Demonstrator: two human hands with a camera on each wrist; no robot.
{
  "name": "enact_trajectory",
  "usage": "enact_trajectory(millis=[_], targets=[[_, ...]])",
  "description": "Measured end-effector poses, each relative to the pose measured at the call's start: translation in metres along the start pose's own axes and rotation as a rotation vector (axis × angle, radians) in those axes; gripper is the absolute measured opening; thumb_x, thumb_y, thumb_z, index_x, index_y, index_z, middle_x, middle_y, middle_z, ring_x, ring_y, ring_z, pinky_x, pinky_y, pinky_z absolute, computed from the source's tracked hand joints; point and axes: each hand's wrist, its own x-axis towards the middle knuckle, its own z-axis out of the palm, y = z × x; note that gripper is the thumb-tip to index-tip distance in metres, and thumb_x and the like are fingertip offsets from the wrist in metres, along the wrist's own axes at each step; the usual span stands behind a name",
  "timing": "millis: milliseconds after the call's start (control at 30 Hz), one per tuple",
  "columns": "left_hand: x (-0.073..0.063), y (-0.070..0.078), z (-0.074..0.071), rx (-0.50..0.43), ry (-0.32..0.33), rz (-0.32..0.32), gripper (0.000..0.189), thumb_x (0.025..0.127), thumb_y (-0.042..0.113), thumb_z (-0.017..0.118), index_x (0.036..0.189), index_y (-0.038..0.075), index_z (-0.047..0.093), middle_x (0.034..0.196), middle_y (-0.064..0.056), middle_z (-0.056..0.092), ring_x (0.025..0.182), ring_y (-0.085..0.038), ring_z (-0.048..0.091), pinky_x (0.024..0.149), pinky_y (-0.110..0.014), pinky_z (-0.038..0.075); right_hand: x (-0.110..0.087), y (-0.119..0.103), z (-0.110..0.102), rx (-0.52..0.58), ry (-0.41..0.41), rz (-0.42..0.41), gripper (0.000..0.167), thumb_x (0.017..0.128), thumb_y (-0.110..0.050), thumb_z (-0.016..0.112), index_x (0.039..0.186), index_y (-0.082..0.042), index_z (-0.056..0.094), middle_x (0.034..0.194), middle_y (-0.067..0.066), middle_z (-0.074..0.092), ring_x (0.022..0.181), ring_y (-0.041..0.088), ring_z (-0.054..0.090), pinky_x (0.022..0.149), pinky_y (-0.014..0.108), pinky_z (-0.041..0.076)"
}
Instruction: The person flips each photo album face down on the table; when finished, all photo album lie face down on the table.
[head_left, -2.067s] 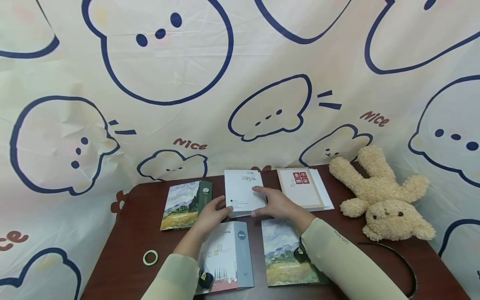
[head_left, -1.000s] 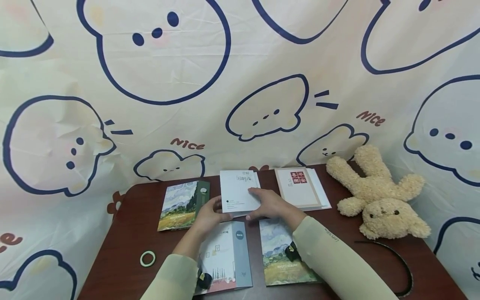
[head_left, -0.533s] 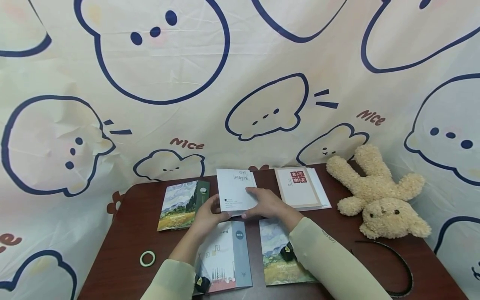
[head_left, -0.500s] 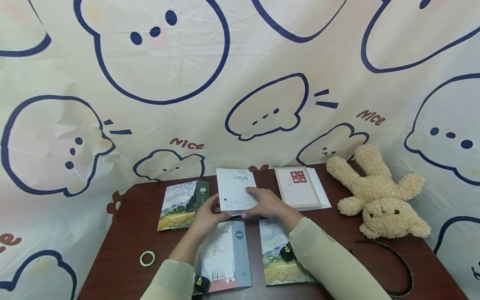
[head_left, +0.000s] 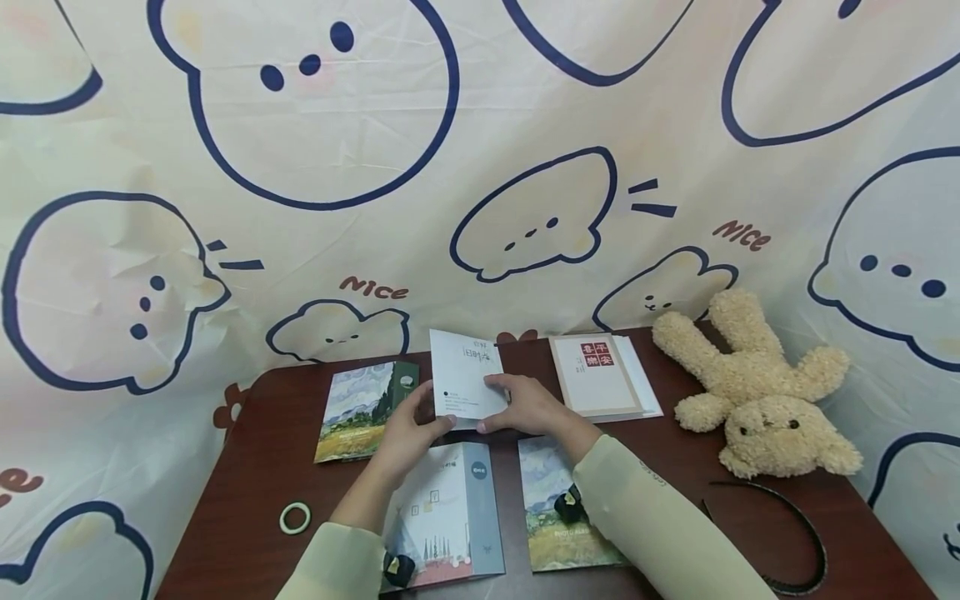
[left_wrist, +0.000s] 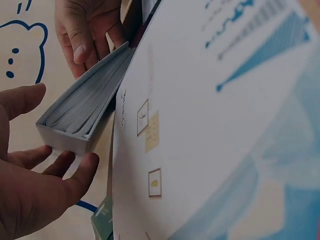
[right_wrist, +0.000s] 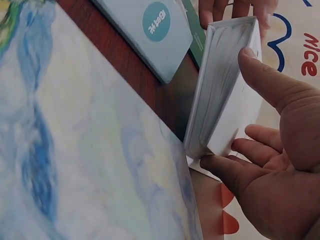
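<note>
A thick white photo album [head_left: 467, 379] is tilted up at the back middle of the table, its wavy pages showing in both wrist views. My left hand [head_left: 406, 429] grips its left side; in the left wrist view the fingers touch the spine. On the opposite side, my right hand [head_left: 531, 404] holds the lower right corner, with fingertips on the cover. Just in front lies a white and blue album [head_left: 450, 508], partly under my left forearm. A landscape-painted album [head_left: 558, 533] lies partly beneath my right sleeve.
Another landscape-painted album [head_left: 360, 408] lies left of my hands. A cream-framed album [head_left: 597, 379] lies to their right, beside a plush bear [head_left: 761, 392]. A pale green ring [head_left: 295, 517] and a black curved band [head_left: 813, 533] rest on the brown table [head_left: 232, 517].
The white photo album has shifted left and tilted up more at its far left edge. Both hands have moved slightly left with it. The other albums have stayed put.
</note>
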Motion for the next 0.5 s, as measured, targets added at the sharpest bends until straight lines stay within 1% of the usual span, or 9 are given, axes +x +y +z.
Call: enact_trajectory(millis=[67,133,200,267,333,500], targets=[[0.0002,0.0005,-0.0013,0.001,0.01,-0.003,0.07,0.097,0.024,0.074,0.159,0.018,0.041,0.153,-0.012,0.049,0.143,-0.039,0.045,0.111,-0.06,0.041,0.0001,-0.0003,0.0009,0.007,-0.005,-0.004,0.092,0.075,-0.05,0.091,0.153,-0.02,0.053,0.155,0.011,0.051,0.142,0.031,0.049,0.114,0.052,0.041],[0.0,0.0012,-0.0022,0.003,0.02,-0.01,0.069,0.097,0.026,0.073,0.159,0.019,0.041,0.158,-0.013,0.043,0.146,-0.041,0.04,0.112,-0.06,0.041,0.0001,-0.0007,0.0021,0.013,-0.005,-0.013,0.091,0.076,-0.05,0.091,0.153,-0.021,0.053,0.155,0.011,0.052,0.141,0.031,0.05,0.114,0.052,0.042],[0.0,0.0023,-0.003,-0.001,0.031,-0.016,0.068,0.098,0.027,0.073,0.159,0.021,0.042,0.16,-0.014,0.04,0.145,-0.043,0.042,0.111,-0.057,0.043,0.0001,-0.0015,0.003,0.021,-0.007,-0.014,0.089,0.076,-0.049,0.091,0.153,-0.022,0.054,0.155,0.01,0.052,0.141,0.031,0.05,0.113,0.052,0.042],[-0.0005,0.003,-0.0037,-0.003,0.042,-0.018,0.068,0.098,0.029,0.073,0.159,0.021,0.042,0.159,-0.016,0.039,0.141,-0.044,0.047,0.107,-0.052,0.049,0.0,-0.0028,0.0041,0.035,-0.013,-0.019,0.089,0.077,-0.048,0.091,0.153,-0.022,0.054,0.155,0.01,0.051,0.142,0.032,0.049,0.114,0.052,0.042],[-0.001,0.0036,-0.0047,0.001,0.054,-0.015,0.068,0.099,0.03,0.072,0.159,0.022,0.042,0.159,-0.017,0.037,0.139,-0.045,0.049,0.103,-0.051,0.052,-0.0002,-0.0042,0.0053,0.051,-0.022,-0.026,0.088,0.077,-0.048,0.09,0.153,-0.021,0.053,0.156,0.011,0.05,0.143,0.032,0.048,0.114,0.052,0.041],[-0.0022,0.005,-0.0081,-0.01,0.07,0.014,0.066,0.099,0.03,0.072,0.158,0.023,0.044,0.155,-0.015,0.037,0.137,-0.047,0.05,0.101,-0.052,0.053,-0.0005,-0.0083,0.009,0.093,-0.044,-0.035,0.089,0.078,-0.047,0.09,0.154,-0.02,0.052,0.157,0.01,0.05,0.143,0.03,0.048,0.114,0.051,0.042]])
